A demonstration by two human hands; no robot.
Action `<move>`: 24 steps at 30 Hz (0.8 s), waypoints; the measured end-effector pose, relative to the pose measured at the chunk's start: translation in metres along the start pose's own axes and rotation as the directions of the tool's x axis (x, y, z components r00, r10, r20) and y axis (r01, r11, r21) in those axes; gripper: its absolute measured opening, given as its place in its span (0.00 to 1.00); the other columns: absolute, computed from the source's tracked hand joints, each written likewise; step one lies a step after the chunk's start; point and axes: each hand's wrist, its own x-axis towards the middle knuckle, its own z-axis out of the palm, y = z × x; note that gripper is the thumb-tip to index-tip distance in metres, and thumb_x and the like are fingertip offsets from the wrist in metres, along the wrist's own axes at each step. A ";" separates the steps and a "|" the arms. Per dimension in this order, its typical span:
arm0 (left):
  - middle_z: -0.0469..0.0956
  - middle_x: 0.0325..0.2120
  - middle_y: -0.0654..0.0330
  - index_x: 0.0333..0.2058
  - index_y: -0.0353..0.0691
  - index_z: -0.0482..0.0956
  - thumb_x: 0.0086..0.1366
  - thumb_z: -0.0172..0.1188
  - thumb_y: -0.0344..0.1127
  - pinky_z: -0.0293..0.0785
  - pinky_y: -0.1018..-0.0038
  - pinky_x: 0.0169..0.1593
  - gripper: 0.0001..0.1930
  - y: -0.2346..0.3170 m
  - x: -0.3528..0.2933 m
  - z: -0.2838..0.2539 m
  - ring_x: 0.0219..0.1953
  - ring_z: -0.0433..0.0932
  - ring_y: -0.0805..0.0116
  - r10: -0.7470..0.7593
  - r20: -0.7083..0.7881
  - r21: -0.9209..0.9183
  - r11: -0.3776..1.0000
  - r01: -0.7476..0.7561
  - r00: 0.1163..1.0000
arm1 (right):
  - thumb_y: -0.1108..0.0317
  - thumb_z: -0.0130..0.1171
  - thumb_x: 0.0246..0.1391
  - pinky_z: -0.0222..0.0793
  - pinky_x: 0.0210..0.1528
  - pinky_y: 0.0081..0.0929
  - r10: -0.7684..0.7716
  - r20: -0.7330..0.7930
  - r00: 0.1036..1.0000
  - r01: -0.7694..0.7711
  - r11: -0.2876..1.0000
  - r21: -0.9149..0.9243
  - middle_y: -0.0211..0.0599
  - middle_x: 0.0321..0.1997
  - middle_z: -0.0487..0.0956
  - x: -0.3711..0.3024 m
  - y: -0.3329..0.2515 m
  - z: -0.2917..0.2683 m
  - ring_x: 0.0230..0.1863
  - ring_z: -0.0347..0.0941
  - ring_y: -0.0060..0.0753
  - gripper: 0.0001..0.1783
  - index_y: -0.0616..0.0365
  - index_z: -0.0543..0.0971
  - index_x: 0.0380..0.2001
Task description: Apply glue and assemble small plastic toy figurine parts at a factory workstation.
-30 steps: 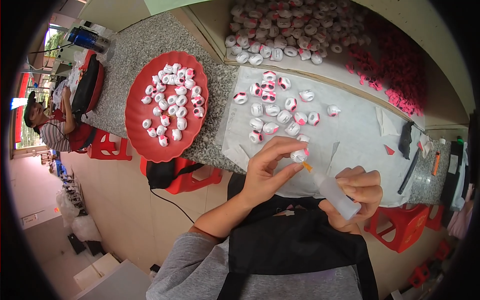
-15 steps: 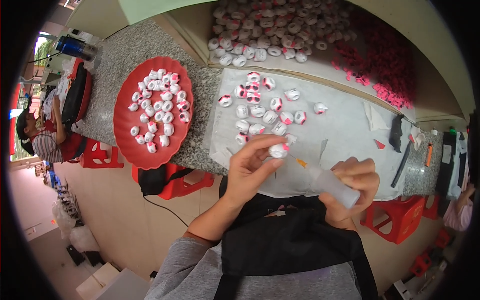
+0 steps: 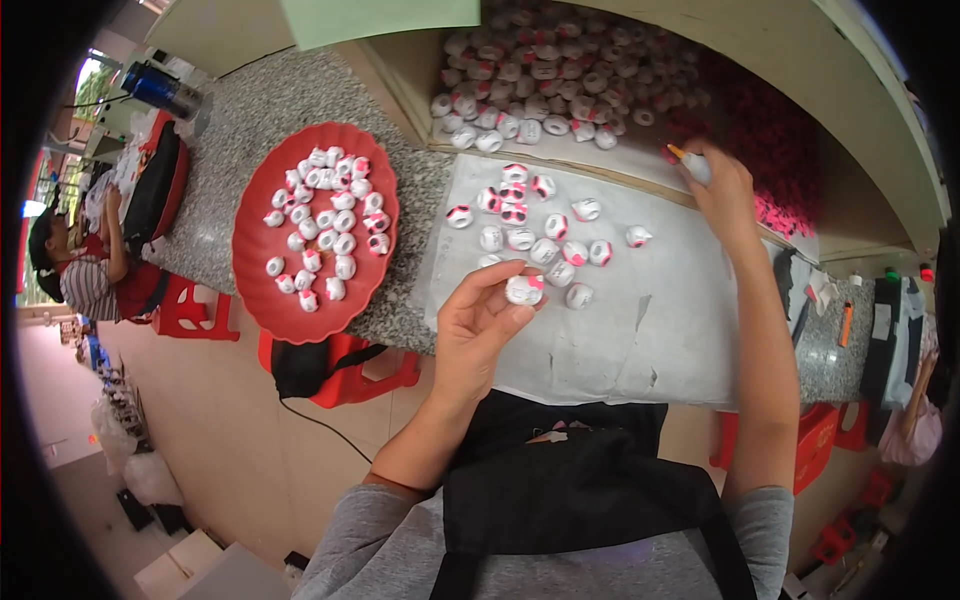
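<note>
My left hand pinches a small white figurine head with a pink patch between thumb and fingertips, above the near part of the white paper sheet. My right hand is stretched far forward and to the right, closed round a pale squeeze bottle with an orange needle tip. That tip points up and left, by the edge of a heap of small pink pieces under the shelf. Whether it touches any piece I cannot tell. Several similar white heads stand on the sheet, some with pink parts.
A red scalloped tray of white heads stands to the left on the speckled counter. A large pile of white heads fills the shelf bay. Black strips and an orange marker lie right. Another person sits far left.
My right hand has carried the bottle from beside the figurine head forward and right to the pink heap. My left hand has shifted slightly left, still with the head.
</note>
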 end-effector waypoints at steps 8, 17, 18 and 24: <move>0.64 0.40 0.57 0.44 0.32 0.60 0.49 0.48 0.17 0.64 0.73 0.46 0.21 0.000 0.005 -0.002 0.46 0.62 0.70 -0.012 -0.009 -0.036 0.999 0.012 1.000 | 0.78 0.53 0.30 0.64 0.32 0.32 -0.216 0.074 0.974 0.227 0.949 -0.217 0.43 0.30 0.72 0.006 0.003 0.011 0.32 0.68 0.45 0.16 0.57 0.71 0.30; 0.65 0.39 0.58 0.40 0.32 0.63 0.47 0.51 0.18 0.62 0.77 0.46 0.18 -0.008 0.002 -0.001 0.46 0.62 0.71 -0.022 -0.030 0.020 1.000 0.023 0.999 | 0.78 0.54 0.31 0.64 0.32 0.31 -0.009 0.133 0.991 0.042 0.969 -0.244 0.43 0.30 0.72 0.012 0.006 0.013 0.32 0.68 0.44 0.14 0.58 0.71 0.29; 0.65 0.39 0.58 0.39 0.32 0.63 0.47 0.51 0.18 0.62 0.77 0.46 0.17 -0.008 0.002 -0.001 0.46 0.62 0.71 -0.021 -0.034 0.015 1.000 0.022 0.999 | 0.78 0.54 0.31 0.64 0.32 0.31 -0.006 0.135 0.991 0.039 0.969 -0.242 0.43 0.30 0.72 0.011 0.003 0.011 0.32 0.68 0.44 0.14 0.58 0.71 0.29; 0.65 0.39 0.58 0.39 0.33 0.64 0.48 0.51 0.18 0.62 0.76 0.46 0.17 -0.008 0.002 0.000 0.46 0.63 0.71 -0.020 -0.016 -0.043 0.999 0.019 1.000 | 0.83 0.53 0.25 0.64 0.32 0.28 -0.225 0.168 0.960 0.253 0.952 -0.170 0.38 0.31 0.71 -0.013 -0.011 -0.001 0.33 0.68 0.41 0.16 0.62 0.71 0.26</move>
